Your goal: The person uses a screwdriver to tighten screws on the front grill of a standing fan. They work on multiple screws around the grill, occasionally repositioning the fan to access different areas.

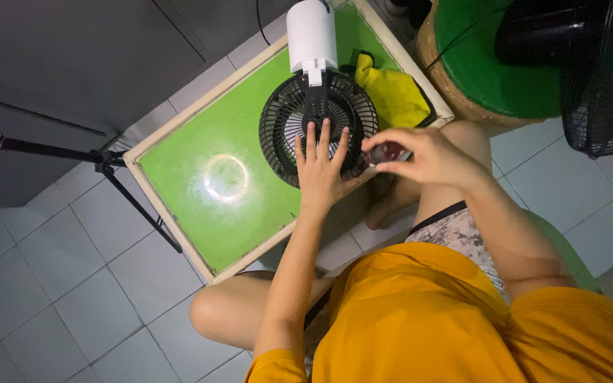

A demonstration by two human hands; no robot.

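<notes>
A small black fan with a round grille lies face down on a green-topped low table, its white base pointing away from me. My left hand rests flat on the grille's near part, fingers spread. My right hand hovers just right of the fan, fingers closed around a small dark reddish object; I cannot tell what it is.
A yellow cloth lies on the table beside the fan. A black tripod stands at the left on the white tiled floor. A green round stool and a larger black fan are at the upper right.
</notes>
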